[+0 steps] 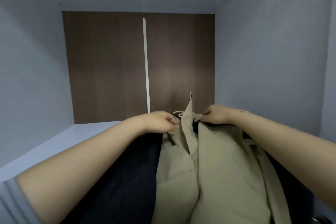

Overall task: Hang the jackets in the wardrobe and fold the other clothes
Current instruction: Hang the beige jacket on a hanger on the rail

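Observation:
A beige jacket (214, 165) hangs in front of me inside the wardrobe, its collar point sticking up. My left hand (160, 122) pinches the left side of its collar. My right hand (216, 114) grips the right side of the collar near the shoulder. A white hanger hook (179, 113) shows between my hands, with a dark hanger part below it. A dark garment (131, 178) hangs close to the left of the beige jacket, and another dark edge (289, 178) shows at its right.
The wardrobe has a brown back panel (109, 67) with a white vertical strip (146, 63) down the middle. Pale grey side walls (272, 51) and a pale shelf or ledge (54, 145) at the left enclose the space.

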